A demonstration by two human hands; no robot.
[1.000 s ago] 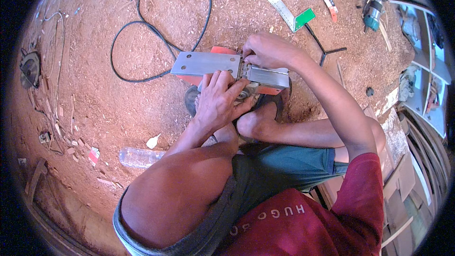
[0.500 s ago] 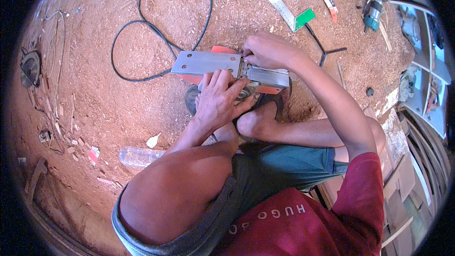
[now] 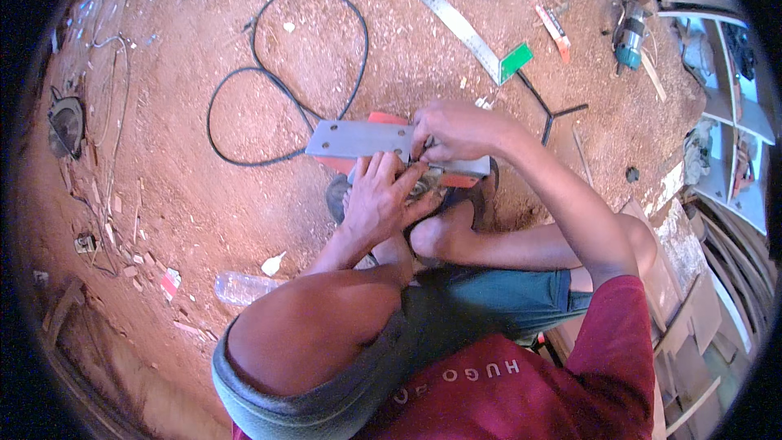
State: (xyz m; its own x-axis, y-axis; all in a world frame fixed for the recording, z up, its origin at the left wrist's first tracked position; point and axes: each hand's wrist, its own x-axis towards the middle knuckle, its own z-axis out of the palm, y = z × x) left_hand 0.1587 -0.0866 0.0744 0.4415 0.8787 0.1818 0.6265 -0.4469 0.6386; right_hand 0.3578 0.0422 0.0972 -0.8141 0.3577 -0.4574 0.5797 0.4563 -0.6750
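An orange electric planer (image 3: 354,139) lies upside down on the sawdust floor, its grey metal sole plate facing up. My left hand (image 3: 381,195) rests on its near side with fingers pressed over the middle, by the cutter slot. From the right, my right hand (image 3: 454,129) curls over the same spot, fingertips pinched at the slot. Whether it holds a small tool is hidden. The planer's black cable (image 3: 269,90) loops away to the upper left. My bare foot (image 3: 444,232) is tucked just below the planer.
A long metal ruler (image 3: 456,24) with a green end piece (image 3: 516,59) lies above. A teal power tool (image 3: 629,41) sits upper right, a black forked rod (image 3: 554,111) right of the hands. A clear plastic bottle (image 3: 243,287) lies lower left. Shelves and boards line the right edge.
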